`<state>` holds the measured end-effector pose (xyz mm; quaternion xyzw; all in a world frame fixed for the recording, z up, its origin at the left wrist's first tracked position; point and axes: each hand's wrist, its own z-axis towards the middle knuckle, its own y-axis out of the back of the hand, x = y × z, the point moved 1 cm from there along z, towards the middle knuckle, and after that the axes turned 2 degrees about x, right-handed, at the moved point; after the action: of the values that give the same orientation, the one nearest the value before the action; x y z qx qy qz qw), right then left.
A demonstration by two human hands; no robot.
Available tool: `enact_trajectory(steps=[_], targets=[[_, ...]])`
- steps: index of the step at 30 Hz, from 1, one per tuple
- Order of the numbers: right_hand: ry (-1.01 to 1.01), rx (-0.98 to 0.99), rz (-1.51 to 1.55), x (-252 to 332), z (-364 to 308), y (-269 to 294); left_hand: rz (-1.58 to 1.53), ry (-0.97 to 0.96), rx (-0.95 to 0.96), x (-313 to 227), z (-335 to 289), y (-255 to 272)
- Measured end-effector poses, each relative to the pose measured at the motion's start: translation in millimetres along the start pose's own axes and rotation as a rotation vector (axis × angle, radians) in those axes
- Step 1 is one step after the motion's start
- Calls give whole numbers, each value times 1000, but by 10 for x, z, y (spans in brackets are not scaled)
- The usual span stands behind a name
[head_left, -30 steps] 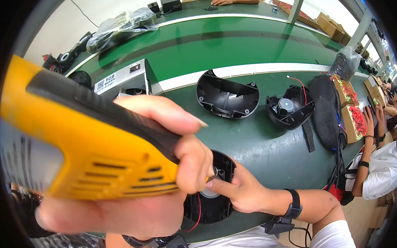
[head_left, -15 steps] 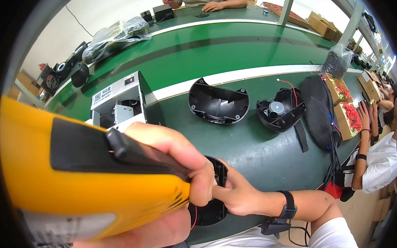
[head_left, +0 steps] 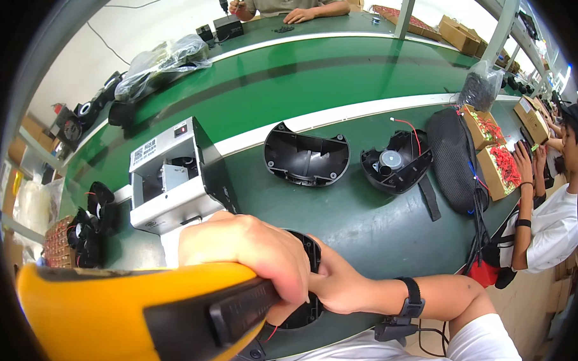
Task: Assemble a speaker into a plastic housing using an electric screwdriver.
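My left hand (head_left: 251, 252) wraps around a large yellow-and-black handheld tool (head_left: 125, 311) with a raised black slide on its side. Its working end is hidden behind my fingers. My right hand (head_left: 339, 281), a black strap on its wrist, grips the rim of a black plastic housing (head_left: 306, 315) low in front of me, with its thumb against my left hand. A thin red wire (head_left: 271, 333) shows at the housing's lower left. Farther off lie an open black shell (head_left: 307, 159) and another black shell (head_left: 404, 165) with a round speaker inside.
A silver metal box machine (head_left: 167, 211) stands to the left. Right of the shells lie a black mesh pouch (head_left: 454, 161) and cartons of red wires (head_left: 504, 169). A green conveyor belt (head_left: 305, 70) runs behind. Co-workers sit across and at the right.
The yellow tool has swung lower, its body turning, and my left hand has moved down with it, uncovering more of the silver machine. My right hand stays on the housing.
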<state>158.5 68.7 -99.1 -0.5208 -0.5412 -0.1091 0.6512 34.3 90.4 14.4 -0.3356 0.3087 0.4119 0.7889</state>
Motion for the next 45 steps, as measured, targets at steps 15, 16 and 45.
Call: enact_trajectory(steps=[15, 16, 45], targets=[[-178, 166, -827, 1642, 397, 114, 321, -299, -290, -1519, -541, 592], [-177, 93, -706, 1797, 559, 142, 355, -170, -275, -1597, -658, 711], [202, 100, -2305, 1485, 1762, 224, 1436, 351, -775, -1671, -1674, 1716]])
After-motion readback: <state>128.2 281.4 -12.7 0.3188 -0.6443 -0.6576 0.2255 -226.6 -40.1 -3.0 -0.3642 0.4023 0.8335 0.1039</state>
